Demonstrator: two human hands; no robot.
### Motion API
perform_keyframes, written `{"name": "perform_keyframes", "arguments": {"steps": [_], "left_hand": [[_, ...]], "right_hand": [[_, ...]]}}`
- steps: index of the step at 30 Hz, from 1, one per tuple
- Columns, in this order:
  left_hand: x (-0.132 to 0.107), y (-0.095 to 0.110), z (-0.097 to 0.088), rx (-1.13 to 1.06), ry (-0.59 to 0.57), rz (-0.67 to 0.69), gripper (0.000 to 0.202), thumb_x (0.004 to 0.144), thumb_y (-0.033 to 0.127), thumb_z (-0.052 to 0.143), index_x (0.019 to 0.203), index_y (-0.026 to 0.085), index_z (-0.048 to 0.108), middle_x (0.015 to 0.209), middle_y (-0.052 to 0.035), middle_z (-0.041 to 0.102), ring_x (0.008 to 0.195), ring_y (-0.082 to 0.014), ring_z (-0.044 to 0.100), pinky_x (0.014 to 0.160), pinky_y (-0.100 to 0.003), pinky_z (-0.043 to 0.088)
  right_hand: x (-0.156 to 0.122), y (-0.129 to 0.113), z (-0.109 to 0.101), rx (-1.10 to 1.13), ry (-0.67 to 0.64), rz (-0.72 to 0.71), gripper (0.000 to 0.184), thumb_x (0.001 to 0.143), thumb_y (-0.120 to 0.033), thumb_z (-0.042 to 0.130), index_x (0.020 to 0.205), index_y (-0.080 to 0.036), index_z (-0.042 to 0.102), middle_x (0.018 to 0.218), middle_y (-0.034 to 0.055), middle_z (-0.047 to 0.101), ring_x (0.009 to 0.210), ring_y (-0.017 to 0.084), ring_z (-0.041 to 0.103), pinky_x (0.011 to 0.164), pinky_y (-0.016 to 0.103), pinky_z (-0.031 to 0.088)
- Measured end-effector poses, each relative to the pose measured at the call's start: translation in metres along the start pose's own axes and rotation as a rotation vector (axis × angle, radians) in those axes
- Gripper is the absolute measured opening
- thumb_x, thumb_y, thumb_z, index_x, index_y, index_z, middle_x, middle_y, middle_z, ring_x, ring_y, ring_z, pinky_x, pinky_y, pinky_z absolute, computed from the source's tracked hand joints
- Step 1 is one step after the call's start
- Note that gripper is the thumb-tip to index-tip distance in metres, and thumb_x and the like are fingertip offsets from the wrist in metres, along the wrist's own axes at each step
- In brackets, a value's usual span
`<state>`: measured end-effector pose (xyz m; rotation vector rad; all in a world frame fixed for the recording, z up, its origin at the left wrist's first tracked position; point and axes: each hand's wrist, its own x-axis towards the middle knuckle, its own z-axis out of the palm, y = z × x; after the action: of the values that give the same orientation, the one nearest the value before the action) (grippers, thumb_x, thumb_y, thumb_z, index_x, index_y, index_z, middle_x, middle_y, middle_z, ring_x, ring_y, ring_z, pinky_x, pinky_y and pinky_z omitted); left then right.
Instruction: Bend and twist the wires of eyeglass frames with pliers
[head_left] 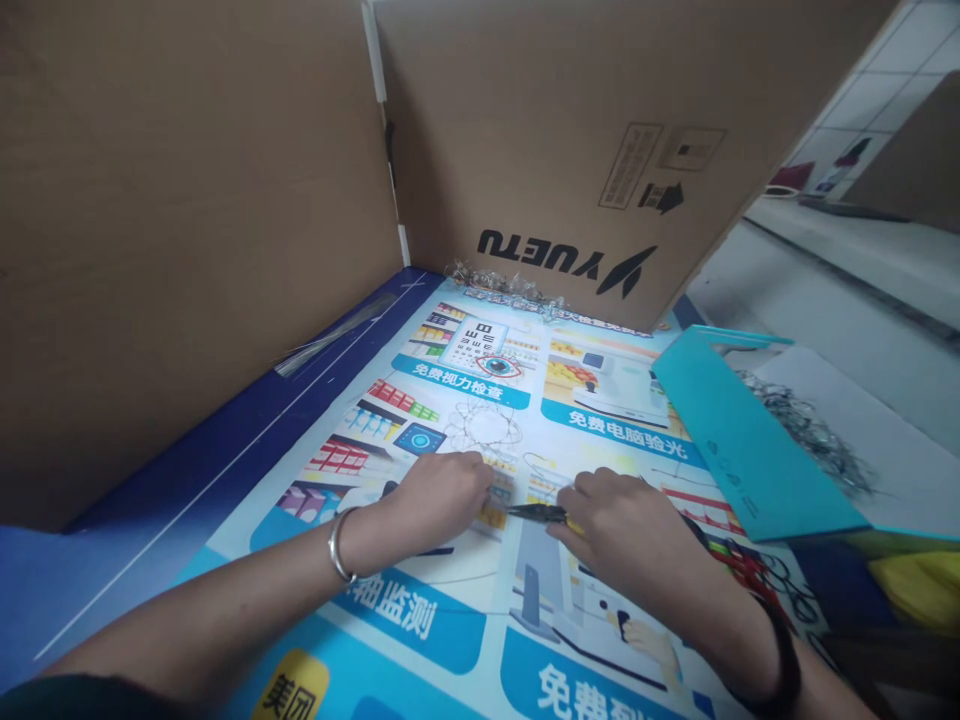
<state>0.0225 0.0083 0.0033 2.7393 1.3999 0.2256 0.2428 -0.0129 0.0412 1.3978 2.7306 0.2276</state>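
Observation:
My left hand, with a silver bangle at the wrist, is closed in a pinch above the printed sheet; what sits between its fingers is too small to make out. Wrapped round the yellow handle of a pair of needle-nose pliers is my right hand. The dark jaws point left toward my left fingertips, with a small gap between. Just beyond my hands lies a loose coil of thin wire. Fine wire strands also cross the sheet near both hands, though their ends are hard to follow.
Cardboard panels stand at the left and back. Clear, glinting pieces lie along the back panel's foot. At right, a turquoise box holds a tangled heap of wire pieces. Red and black scissor-like handles lie beside my right forearm.

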Motion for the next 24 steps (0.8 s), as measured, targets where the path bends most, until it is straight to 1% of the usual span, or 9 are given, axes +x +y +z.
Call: {"name": "perform_keyframes", "arguments": {"steps": [4,8,11,13,16,20,24], "left_hand": [[0.001,0.004,0.003,-0.019,-0.001,-0.012,0.017,0.082,0.017,0.044,0.077,0.016,0.060,0.075,-0.0051,0.064,0.060,-0.0164,0.058,0.046,-0.025,0.030],[0.000,0.005,0.004,-0.004,-0.012,-0.019,0.016,0.082,0.015,0.044,0.078,0.015,0.060,0.075,-0.0058,0.063,0.061,-0.0174,0.059,0.047,-0.025,0.032],[0.000,0.005,0.004,0.012,-0.032,-0.022,0.015,0.083,0.016,0.044,0.079,0.015,0.059,0.076,-0.0064,0.064,0.062,-0.0187,0.060,0.047,-0.026,0.034],[-0.001,0.005,0.005,0.021,-0.048,-0.021,0.015,0.083,0.016,0.044,0.080,0.014,0.059,0.076,-0.0071,0.064,0.061,-0.0193,0.061,0.048,-0.027,0.036],[-0.001,0.006,0.005,0.033,-0.053,-0.016,0.016,0.084,0.016,0.043,0.081,0.013,0.058,0.076,-0.0082,0.064,0.061,-0.0200,0.061,0.049,-0.027,0.038],[-0.001,0.007,0.005,0.038,-0.056,-0.019,0.015,0.082,0.015,0.044,0.082,0.013,0.058,0.076,-0.0086,0.064,0.062,-0.0212,0.061,0.050,-0.028,0.040],[0.001,0.008,0.003,0.026,-0.085,-0.038,0.013,0.079,0.012,0.045,0.082,0.013,0.058,0.076,-0.0084,0.064,0.061,-0.0204,0.060,0.050,-0.028,0.040]], "right_hand": [[0.000,-0.003,0.001,-0.010,0.002,0.026,0.016,0.078,-0.035,0.064,0.075,-0.020,0.062,0.072,0.0038,0.061,0.068,0.019,0.056,0.056,0.028,0.030],[-0.001,-0.008,-0.001,-0.015,-0.019,0.051,0.015,0.079,-0.034,0.062,0.075,-0.019,0.063,0.072,0.0046,0.063,0.069,0.020,0.058,0.056,0.028,0.031],[-0.001,-0.011,-0.005,0.008,-0.082,0.078,0.017,0.081,-0.035,0.059,0.078,-0.019,0.064,0.076,0.0053,0.065,0.072,0.021,0.061,0.055,0.028,0.033],[0.000,-0.014,-0.008,0.035,-0.146,0.112,0.021,0.083,-0.038,0.055,0.081,-0.019,0.064,0.078,0.0061,0.067,0.072,0.022,0.063,0.053,0.028,0.033],[0.002,-0.016,-0.012,0.052,-0.209,0.152,0.030,0.086,-0.042,0.047,0.079,-0.018,0.065,0.073,0.0070,0.068,0.066,0.022,0.064,0.049,0.027,0.032],[0.002,-0.019,-0.014,0.007,-0.160,0.135,0.034,0.087,-0.041,0.044,0.073,-0.017,0.064,0.063,0.0079,0.066,0.059,0.020,0.063,0.045,0.026,0.029],[0.001,-0.019,-0.014,0.018,-0.137,0.121,0.032,0.087,-0.039,0.045,0.072,-0.017,0.063,0.064,0.0069,0.066,0.058,0.017,0.061,0.046,0.025,0.027]]}}
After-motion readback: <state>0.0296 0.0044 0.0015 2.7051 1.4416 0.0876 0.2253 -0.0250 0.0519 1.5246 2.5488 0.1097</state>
